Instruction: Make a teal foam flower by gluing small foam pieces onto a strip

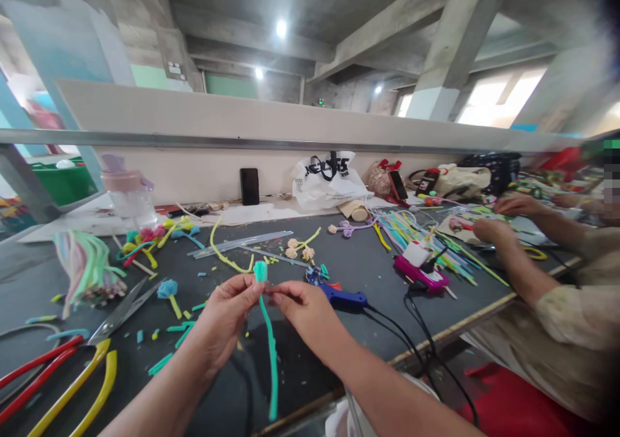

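From where I stand, the left hand (237,308) is closed in a pinch just under the bunched top of a teal fuzzy stem (272,359). The right hand (300,301) has its fingers drawn in close beside that neck; whether they grip it, I can't tell. To work it well, I'd say, the left pinch wants to be firm but light, right at the neck, so the bunched head (260,272) isn't crushed, while the right fingertips make small, tight moves there and the tail hangs free.

The teal piece lies between the hands: at three o'clock from the left one, nine from the right, its head at twelve and its tail dropping toward six above the bench (353,250). A blue glue gun (343,297) rests near the right hand, around two o'clock.
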The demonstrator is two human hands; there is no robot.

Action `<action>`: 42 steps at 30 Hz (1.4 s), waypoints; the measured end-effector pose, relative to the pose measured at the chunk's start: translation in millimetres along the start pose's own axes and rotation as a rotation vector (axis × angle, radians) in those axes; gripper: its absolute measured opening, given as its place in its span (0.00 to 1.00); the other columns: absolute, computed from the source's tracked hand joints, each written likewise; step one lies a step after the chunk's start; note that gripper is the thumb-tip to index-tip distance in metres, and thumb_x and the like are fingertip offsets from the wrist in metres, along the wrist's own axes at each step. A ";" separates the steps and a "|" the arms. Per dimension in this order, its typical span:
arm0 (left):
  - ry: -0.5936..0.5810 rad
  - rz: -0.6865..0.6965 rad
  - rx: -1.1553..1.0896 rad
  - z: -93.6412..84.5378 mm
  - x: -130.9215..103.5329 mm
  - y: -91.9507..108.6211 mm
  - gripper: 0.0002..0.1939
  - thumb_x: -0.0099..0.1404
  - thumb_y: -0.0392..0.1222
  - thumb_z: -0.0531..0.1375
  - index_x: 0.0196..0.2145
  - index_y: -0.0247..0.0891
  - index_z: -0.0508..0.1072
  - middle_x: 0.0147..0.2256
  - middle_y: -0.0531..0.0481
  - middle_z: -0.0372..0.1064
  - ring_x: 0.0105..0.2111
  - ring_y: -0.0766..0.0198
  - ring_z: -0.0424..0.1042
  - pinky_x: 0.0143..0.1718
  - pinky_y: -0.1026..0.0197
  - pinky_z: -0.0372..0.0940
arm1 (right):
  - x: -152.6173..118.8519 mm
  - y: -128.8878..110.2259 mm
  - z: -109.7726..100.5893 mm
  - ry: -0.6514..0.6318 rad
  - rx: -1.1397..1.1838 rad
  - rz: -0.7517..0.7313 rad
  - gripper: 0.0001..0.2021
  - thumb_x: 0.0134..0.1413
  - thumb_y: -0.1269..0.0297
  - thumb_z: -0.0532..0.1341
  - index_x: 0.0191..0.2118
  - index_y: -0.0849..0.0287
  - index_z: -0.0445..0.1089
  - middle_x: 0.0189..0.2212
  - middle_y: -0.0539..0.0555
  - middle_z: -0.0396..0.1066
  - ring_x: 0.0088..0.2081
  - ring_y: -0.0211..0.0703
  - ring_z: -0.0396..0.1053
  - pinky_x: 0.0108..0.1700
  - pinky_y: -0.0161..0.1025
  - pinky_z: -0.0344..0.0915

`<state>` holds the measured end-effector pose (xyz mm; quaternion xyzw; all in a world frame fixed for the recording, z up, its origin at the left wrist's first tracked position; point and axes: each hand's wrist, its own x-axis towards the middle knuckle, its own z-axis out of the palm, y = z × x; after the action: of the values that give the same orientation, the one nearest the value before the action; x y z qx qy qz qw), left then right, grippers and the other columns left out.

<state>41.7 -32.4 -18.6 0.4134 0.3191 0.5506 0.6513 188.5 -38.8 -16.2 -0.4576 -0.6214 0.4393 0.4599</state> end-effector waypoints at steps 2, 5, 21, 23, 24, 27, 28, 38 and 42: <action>0.031 -0.020 -0.031 0.2 -0.1 3.1 0.08 0.52 0.41 0.65 0.27 0.34 0.73 0.27 0.50 0.70 0.30 0.66 0.69 0.34 0.65 0.64 | 2.5 1.1 -12.2 0.135 -0.260 -0.150 0.09 0.49 0.68 0.57 0.35 0.59 0.73 0.30 0.52 0.74 0.31 0.39 0.68 0.35 0.35 0.62; -0.016 -0.048 -0.056 0.3 0.3 6.6 0.08 0.56 0.43 0.63 0.28 0.36 0.69 0.25 0.53 0.67 0.21 0.68 0.67 0.23 0.66 0.63 | 4.4 4.5 -38.1 0.268 -0.537 -0.296 0.10 0.51 0.68 0.55 0.37 0.58 0.72 0.34 0.53 0.74 0.34 0.40 0.70 0.37 0.36 0.64; -0.067 0.034 -0.125 -8.9 1.0 16.0 0.07 0.60 0.39 0.59 0.27 0.34 0.66 0.25 0.55 0.60 0.14 0.79 0.49 0.13 0.73 0.45 | -32.2 17.8 -121.8 0.280 -1.129 -0.159 0.18 0.42 0.78 0.51 0.40 0.58 0.68 0.41 0.55 0.69 0.45 0.44 0.64 0.47 0.40 0.58; -0.074 0.039 -0.123 -9.9 2.1 15.1 0.06 0.61 0.39 0.58 0.28 0.34 0.66 0.24 0.56 0.59 0.14 0.79 0.49 0.13 0.73 0.46 | -31.6 18.8 -111.2 0.194 -1.181 -0.137 0.23 0.40 0.79 0.52 0.45 0.56 0.66 0.46 0.55 0.67 0.49 0.45 0.61 0.50 0.43 0.55; -0.076 0.044 -0.123 -10.4 2.4 14.7 0.06 0.61 0.39 0.57 0.28 0.34 0.66 0.24 0.56 0.59 0.14 0.79 0.49 0.13 0.73 0.46 | -30.3 19.9 -105.5 0.157 -1.214 -0.113 0.24 0.40 0.78 0.52 0.46 0.56 0.65 0.47 0.55 0.67 0.50 0.46 0.60 0.50 0.44 0.53; -0.076 0.048 -0.124 -12.0 2.8 14.2 0.06 0.61 0.38 0.57 0.28 0.34 0.66 0.24 0.56 0.59 0.14 0.79 0.49 0.13 0.73 0.46 | -23.8 24.5 -92.2 0.066 -1.291 -0.028 0.25 0.41 0.78 0.53 0.49 0.57 0.63 0.47 0.57 0.67 0.48 0.48 0.61 0.48 0.46 0.53; -0.072 0.045 -0.124 -12.5 2.7 14.1 0.06 0.61 0.39 0.57 0.28 0.34 0.66 0.24 0.56 0.59 0.14 0.79 0.49 0.13 0.73 0.46 | -21.5 25.5 -89.8 0.051 -1.308 -0.016 0.25 0.42 0.78 0.53 0.50 0.57 0.63 0.46 0.58 0.66 0.47 0.48 0.62 0.47 0.45 0.53; -0.064 -0.006 -0.158 -8.1 0.0 14.0 0.05 0.60 0.38 0.59 0.30 0.34 0.67 0.24 0.55 0.59 0.15 0.78 0.52 0.14 0.73 0.48 | -12.1 18.8 -89.3 0.312 -0.871 -0.182 0.13 0.41 0.72 0.55 0.37 0.59 0.66 0.36 0.54 0.65 0.34 0.42 0.66 0.37 0.38 0.60; -0.077 -0.030 -0.152 -3.8 0.6 12.4 0.07 0.58 0.39 0.61 0.28 0.34 0.66 0.23 0.56 0.59 0.15 0.77 0.52 0.13 0.73 0.48 | -10.3 23.2 -76.1 0.336 -0.602 -0.131 0.07 0.45 0.67 0.56 0.34 0.58 0.62 0.27 0.49 0.65 0.28 0.40 0.64 0.33 0.36 0.60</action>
<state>32.9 -30.4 -9.3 0.3788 0.2569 0.5471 0.7008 267.9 -34.7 -25.8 -0.5978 -0.6668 0.1244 0.4273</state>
